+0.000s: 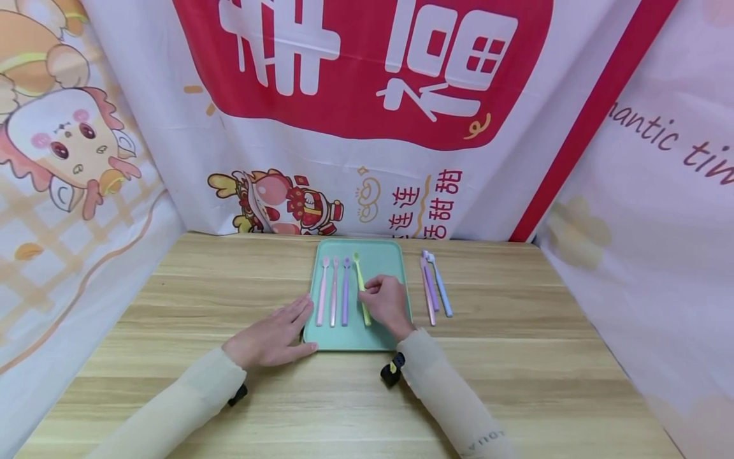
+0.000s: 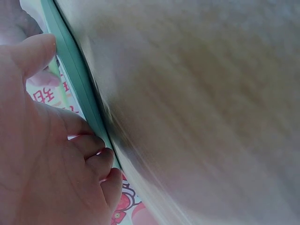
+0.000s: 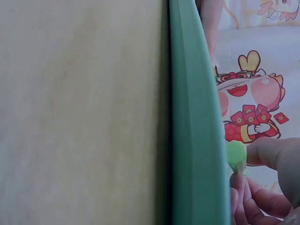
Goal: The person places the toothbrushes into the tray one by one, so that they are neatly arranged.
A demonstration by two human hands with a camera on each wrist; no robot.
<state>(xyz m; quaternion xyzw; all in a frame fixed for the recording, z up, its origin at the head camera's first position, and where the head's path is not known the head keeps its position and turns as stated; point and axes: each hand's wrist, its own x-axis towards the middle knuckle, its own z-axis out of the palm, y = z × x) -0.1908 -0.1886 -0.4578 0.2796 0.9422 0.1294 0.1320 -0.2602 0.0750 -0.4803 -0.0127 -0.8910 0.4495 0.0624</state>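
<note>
A yellow-green toothbrush (image 1: 360,274) is pinched between the thumb and fingers of my right hand (image 1: 387,305), over the right half of a mint-green tray (image 1: 375,252). In the right wrist view the handle end of this toothbrush (image 3: 236,152) shows beside the thumb. To its left, a pink toothbrush (image 1: 322,293), another pink toothbrush (image 1: 334,293) and a purple toothbrush (image 1: 345,296) lie side by side in the tray. My left hand (image 1: 272,335) touches the tray's left edge and near-left corner, fingers straight. In the left wrist view the left hand (image 2: 51,150) lies along the tray's rim (image 2: 77,70).
Right of the tray, a pink toothbrush (image 1: 429,296), a purple toothbrush (image 1: 432,287) and a blue toothbrush (image 1: 441,287) lie close together on the wooden table (image 1: 516,357). Printed cloth (image 1: 367,185) hangs along the table's back and sides.
</note>
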